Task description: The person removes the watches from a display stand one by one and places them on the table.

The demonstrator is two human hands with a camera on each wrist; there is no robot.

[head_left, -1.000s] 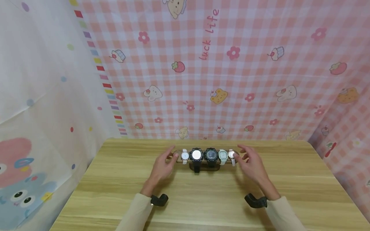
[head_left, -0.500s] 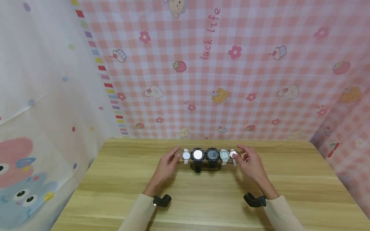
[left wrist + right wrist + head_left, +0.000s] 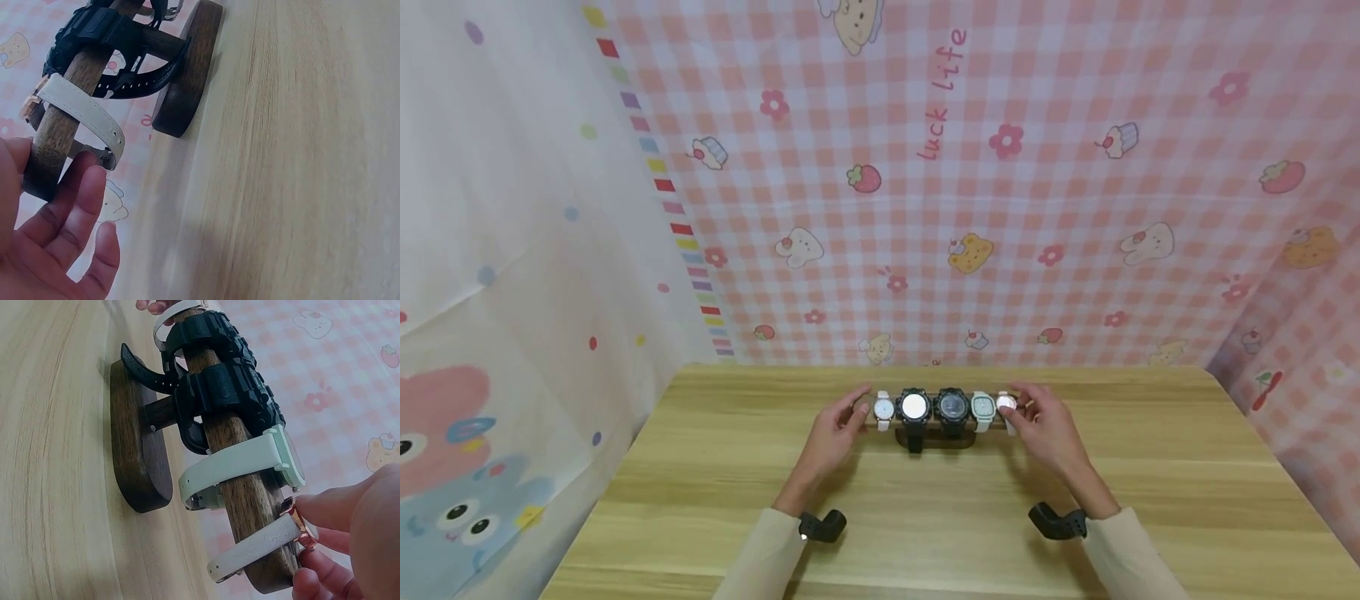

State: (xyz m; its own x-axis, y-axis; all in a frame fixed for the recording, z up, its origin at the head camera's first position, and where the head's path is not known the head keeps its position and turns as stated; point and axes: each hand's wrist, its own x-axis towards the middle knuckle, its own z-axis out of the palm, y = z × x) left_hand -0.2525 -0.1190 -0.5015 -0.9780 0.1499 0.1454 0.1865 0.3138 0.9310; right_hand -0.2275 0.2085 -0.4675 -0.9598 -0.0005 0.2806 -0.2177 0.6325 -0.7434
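Observation:
A dark wooden watch stand (image 3: 136, 447) holds several watches in a row along its raised bar. My left hand (image 3: 831, 435) holds the bar's left end, thumb on one side and fingers on the other, beside a white-strapped watch (image 3: 84, 106). At the other end, my right hand (image 3: 1051, 429) pinches the rose-gold case of another white-strapped watch (image 3: 256, 550), which loops round the bar. Between them sit a bright-faced black watch (image 3: 913, 406), a dark-faced black watch (image 3: 953, 405) and a pale green watch (image 3: 240, 459). Fingers partly hide the right-end watch.
The stand rests on a light wood table (image 3: 925, 517), near its back edge. A pink checked cloth (image 3: 880, 208) hangs behind, and a white patterned cloth (image 3: 550, 250) hangs at the left. A black camera band is on each wrist.
The left fingers have shifted slightly at the bar's end. My right hand stays at the right-end watch, and the stand keeps its place apart from a slight view shift.

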